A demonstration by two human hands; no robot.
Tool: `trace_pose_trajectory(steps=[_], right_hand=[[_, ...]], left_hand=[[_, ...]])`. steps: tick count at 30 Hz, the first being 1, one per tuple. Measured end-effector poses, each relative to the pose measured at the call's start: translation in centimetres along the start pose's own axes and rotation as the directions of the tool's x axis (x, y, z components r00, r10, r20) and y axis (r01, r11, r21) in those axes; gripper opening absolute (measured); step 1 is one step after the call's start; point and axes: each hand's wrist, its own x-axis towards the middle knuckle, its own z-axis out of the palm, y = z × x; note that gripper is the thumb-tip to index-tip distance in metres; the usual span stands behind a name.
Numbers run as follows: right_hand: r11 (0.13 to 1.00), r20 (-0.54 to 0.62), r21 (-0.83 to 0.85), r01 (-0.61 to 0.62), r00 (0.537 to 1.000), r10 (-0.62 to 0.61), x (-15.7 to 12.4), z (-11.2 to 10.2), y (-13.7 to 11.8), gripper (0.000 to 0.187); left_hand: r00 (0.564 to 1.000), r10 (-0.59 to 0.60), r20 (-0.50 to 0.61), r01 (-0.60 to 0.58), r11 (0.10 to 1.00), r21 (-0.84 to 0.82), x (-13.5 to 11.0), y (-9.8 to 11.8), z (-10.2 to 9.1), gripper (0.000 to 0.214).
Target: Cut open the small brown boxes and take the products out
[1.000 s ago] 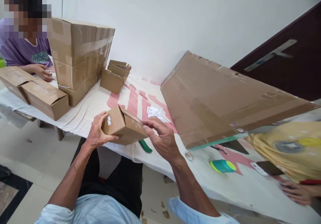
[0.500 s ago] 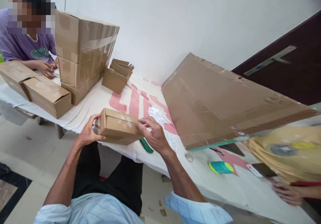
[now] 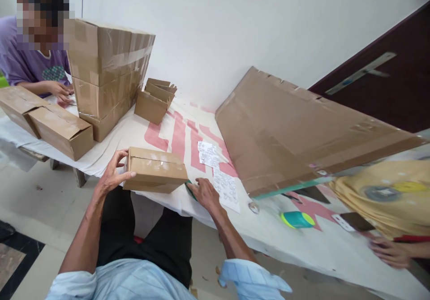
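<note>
A closed brown cardboard box (image 3: pixel 157 171) lies on the cloth-covered table close to its front edge. My left hand (image 3: pixel 112 172) grips its left end, thumb along the near side and fingers on the far side. Just off the box's right end, my right hand (image 3: pixel 205 194) reaches low over a slim green object (image 3: pixel 191 190), with thumb and fingers apart. The hand hides part of that object, and its kind does not show clearly. Printed paper sheets (image 3: pixel 225 188) lie just beyond my right hand.
At left rise stacked taped boxes (image 3: pixel 114 67), with two more boxes (image 3: pixel 60 127) before them. An open carton (image 3: pixel 152 105) stands behind. A large cardboard panel (image 3: pixel 289 134) leans at right, near a tape roll (image 3: pixel 254 207) and teal container (image 3: pixel 298 220). Co-workers sit at both sides.
My right hand has left the box's right end and moved down and right to the green object. My left hand stays at the box, which has shifted slightly left.
</note>
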Motion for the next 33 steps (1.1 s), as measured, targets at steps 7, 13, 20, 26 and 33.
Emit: trace_pose_trajectory(steps=[7, 13, 20, 26, 33], right_hand=[[0.987, 0.052, -0.102, 0.123, 0.992, -0.119, -1.2, 1.5, 0.0, 0.022], [0.993, -0.145, 0.082, 0.089, 0.987, -0.076, -0.9, 0.4, -0.6, 0.034], [0.772, -0.175, 0.531, 0.350, 0.937, -0.304, -0.2, -7.7, -8.1, 0.045], [0.625, -0.057, 0.591, 0.510, 0.799, -0.599, -0.2, -11.0, -16.2, 0.031], [0.613, 0.025, 0.481, 0.627, 0.689, -0.724, 1.3, -12.2, -18.2, 0.028]], left_hand=[[0.999, -0.019, -0.031, 0.019, 1.000, 0.005, 0.5, 1.3, 0.3, 0.058], [0.999, -0.040, 0.007, 0.040, 0.997, 0.060, 0.4, 1.9, 0.0, 0.053], [1.000, -0.003, 0.022, 0.001, 0.996, 0.087, 0.4, 1.8, 0.1, 0.063], [1.000, 0.007, 0.026, -0.009, 0.997, 0.073, 0.2, 1.0, 0.1, 0.066], [0.999, -0.008, 0.037, 0.007, 0.999, 0.040, 0.1, 0.7, 0.5, 0.068]])
